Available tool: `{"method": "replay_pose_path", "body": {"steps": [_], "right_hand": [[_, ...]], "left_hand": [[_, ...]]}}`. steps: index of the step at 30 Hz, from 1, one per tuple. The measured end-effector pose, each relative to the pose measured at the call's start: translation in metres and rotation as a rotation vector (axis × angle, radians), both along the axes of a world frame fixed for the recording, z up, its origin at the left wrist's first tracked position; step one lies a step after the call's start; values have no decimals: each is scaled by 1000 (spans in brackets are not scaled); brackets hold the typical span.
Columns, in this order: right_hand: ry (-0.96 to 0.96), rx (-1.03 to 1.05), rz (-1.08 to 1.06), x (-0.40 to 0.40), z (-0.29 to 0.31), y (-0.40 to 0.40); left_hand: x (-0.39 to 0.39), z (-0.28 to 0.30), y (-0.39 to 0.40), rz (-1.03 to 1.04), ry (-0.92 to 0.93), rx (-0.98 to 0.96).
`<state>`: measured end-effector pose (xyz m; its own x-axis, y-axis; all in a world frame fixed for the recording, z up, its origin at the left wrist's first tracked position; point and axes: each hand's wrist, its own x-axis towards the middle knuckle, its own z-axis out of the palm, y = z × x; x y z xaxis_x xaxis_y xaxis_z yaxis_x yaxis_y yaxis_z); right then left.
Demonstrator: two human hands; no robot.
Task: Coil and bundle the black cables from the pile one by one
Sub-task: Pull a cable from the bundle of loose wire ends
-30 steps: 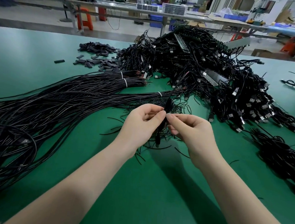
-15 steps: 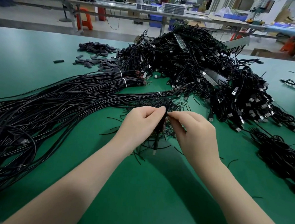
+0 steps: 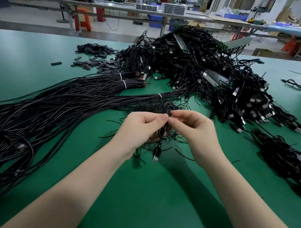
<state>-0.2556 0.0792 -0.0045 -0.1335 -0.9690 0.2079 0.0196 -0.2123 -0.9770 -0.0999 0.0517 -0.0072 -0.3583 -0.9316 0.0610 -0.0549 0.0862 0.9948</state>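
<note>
A small coiled cable (image 3: 164,131) sits upright between both hands, above the green table (image 3: 148,195), its USB plug (image 3: 156,155) dangling below. The left hand (image 3: 141,129) curls round the loops to keep them from springing open, while the right hand (image 3: 193,130) pinches the top (probably twisting a tie). The tangled pile (image 3: 195,70) waits beyond.

Factory assembly floor: long green-topped worktable (image 3: 42,50), huge tangled black USB cable pile (image 3: 195,67), rows of grey metal benches (image 3: 119,8), blue plastic bins (image 3: 155,20).
</note>
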Motion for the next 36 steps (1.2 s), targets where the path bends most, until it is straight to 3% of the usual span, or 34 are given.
{"method": "replay_pose_path", "body": {"steps": [5, 8, 11, 15, 17, 19, 22, 24, 27, 29, 33, 36], "right_hand": [[-214, 354, 315, -7, -3, 0], [-221, 330, 479, -6, 2, 5], [-127, 171, 347, -4, 19, 7], [-362, 61, 44, -30, 58, 4], [-186, 35, -254, -60, 76, 6], [303, 45, -562, -97, 77, 9], [1068, 177, -835, -153, 57, 26], [1289, 363, -860, -179, 35, 41], [1358, 727, -685, -198, 7, 54], [1320, 801, -674, -199, 0, 55], [1446, 564, -817, -183, 2, 52], [1408, 298, -700, -142, -3, 47]], "left_hand": [[-3, 1, 3, -79, 100, 216], [-5, 6, 6, -146, 185, 362], [-8, 12, 9, -91, 132, 298], [-7, 19, 12, 22, 56, 173], [-3, 24, 9, 129, 91, 132], [6, 27, 1, 264, 60, 39], [27, 21, -17, 396, -199, -211], [49, 12, -32, 460, -444, -366], [87, -3, -53, 537, -862, -466], [112, -12, -64, 575, -1118, -436], [155, -22, -72, 517, -1503, -418], [172, -24, -72, 448, -1601, -555]]}}
